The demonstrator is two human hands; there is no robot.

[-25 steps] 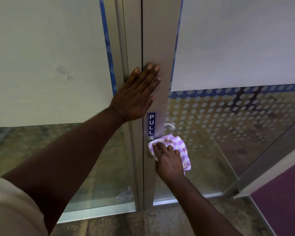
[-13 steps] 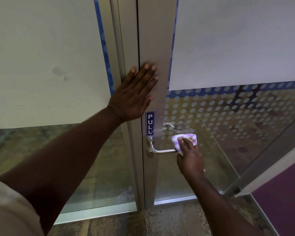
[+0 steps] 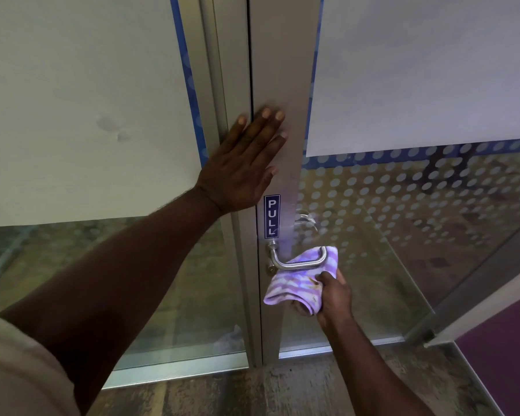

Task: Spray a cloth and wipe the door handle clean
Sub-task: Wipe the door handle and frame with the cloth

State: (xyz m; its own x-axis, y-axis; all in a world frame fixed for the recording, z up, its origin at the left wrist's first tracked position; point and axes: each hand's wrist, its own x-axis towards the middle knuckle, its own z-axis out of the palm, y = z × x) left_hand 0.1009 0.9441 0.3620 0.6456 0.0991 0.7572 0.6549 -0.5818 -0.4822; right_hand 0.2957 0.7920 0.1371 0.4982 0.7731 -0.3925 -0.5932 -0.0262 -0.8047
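At the middle of the view, a metal door post [image 3: 285, 70] runs upright, with glass [image 3: 403, 205] printed with pale dots at its three o'clock side.

1. Door handle [image 3: 297, 265]: a steel lever fixed to the post, at six o'clock from a blue sign [image 3: 272, 216] reading PULL. Its bar points toward three o'clock and its end turns back toward the door.
2. Cloth [image 3: 294, 288]: purple-and-white check, with brown marks near the thumb. Its upper edge passes behind the bar and shows above it; the rest hangs bunched at six o'clock from the bar. It appears to touch the bar.
3. Right grip [image 3: 333, 298]: at five o'clock from the handle, closed round the cloth, thumb on the front fold. The other fingers are hidden behind the fabric.
4. Left grip [image 3: 240, 166]: at eleven o'clock from the sign, flat and wide, fingers straight and spread, holding nothing. The palm lies across the seam between the post and the neighbouring frame, fingertips pointing toward one o'clock.
5. A second handle [image 3: 306, 219] shows through the glass at three o'clock from the sign.
6. White panels [image 3: 72, 100] cover the upper glass on both sides.
7. A pale sleeve [image 3: 18, 370] sits at seven o'clock in the view; worn floor [image 3: 282, 391] lies at six o'clock.
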